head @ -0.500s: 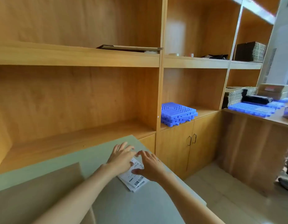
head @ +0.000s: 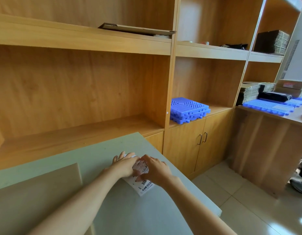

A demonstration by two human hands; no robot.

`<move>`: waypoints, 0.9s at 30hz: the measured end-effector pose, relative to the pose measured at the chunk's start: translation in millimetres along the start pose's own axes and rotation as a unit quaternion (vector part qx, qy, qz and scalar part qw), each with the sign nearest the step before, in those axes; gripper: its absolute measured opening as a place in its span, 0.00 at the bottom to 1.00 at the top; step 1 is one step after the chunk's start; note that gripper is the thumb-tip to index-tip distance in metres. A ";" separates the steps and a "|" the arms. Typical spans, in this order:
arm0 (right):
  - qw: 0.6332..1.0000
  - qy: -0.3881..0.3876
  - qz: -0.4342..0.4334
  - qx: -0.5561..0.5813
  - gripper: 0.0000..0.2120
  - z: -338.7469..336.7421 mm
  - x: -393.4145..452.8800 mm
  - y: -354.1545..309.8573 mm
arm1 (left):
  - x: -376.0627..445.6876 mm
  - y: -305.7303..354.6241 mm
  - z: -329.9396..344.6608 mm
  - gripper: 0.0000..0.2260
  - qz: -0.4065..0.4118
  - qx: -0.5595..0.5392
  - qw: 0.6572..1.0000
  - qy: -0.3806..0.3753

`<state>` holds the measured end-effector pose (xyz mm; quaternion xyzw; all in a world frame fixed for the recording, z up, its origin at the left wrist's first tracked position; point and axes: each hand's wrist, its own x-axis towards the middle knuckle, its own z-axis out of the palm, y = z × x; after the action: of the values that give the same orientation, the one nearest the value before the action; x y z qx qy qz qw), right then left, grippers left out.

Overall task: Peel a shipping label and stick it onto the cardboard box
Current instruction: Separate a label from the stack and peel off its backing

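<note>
**Both hands on the label stack at the edge of the grey surface**

We see two bare forearms reaching forward over a pale grey-green surface [head: 99, 160]. The left hand [head: 124, 164] lies palm down on a small stack of white shipping labels [head: 144, 184], its fingers fairly straight and close together, pointing away from us. The right hand [head: 155, 168] sits just beside it, touching the same stack, with its fingers curled over a label whose printed face is lifted and bent up between the two hands. We cannot tell exactly which fingers pinch that lifted label, since the hands hide its edges. The near end of the stack lies flat on the surface and shows black barcodes.

To the left of the hands, well apart from the labels, a flat tan piece of cardboard [head: 36, 192] rests on the surface; we cannot tell whether it is a folded box.

Behind the surface stands a wooden shelving unit [head: 82, 92]. A flat cardboard piece [head: 136, 29] lies on an upper shelf. In the next bay to the right, blue plastic tiles [head: 189, 109] are stacked above a pair of cabinet doors [head: 202, 138]. More blue tiles [head: 268, 105] lie on a counter at far right.
</note>
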<state>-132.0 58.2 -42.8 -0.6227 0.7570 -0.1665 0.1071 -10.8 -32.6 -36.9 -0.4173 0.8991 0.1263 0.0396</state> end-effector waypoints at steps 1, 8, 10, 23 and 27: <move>1.000 0.002 0.001 -0.010 0.34 0.3 -0.2 -0.5 | -2.3 1.1 -1.4 0.30 -0.002 -0.001 1.000 0.002; 0.997 0.059 -0.016 -0.044 0.38 0.5 -3.4 -5.5 | -9.1 3.0 -4.6 0.31 0.013 -0.018 0.997 0.069; 0.997 0.072 -0.016 -0.034 0.37 0.8 -5.0 -6.7 | -12.6 4.3 -6.3 0.25 0.023 -0.023 0.995 0.099; 0.985 0.166 0.003 -0.049 0.09 0.8 -17.4 9.1 | -10.1 9.3 -15.9 0.05 0.047 -0.031 0.941 0.335; 0.981 0.191 -0.001 -0.030 0.09 -2.8 -21.3 8.1 | -14.0 13.7 -17.1 0.06 0.054 -0.050 0.931 0.357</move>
<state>-136.1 80.8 -44.3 -0.5831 0.7676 -0.2595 -0.0579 -11.6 -18.1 -15.3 -0.3871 0.8674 0.0159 -0.3122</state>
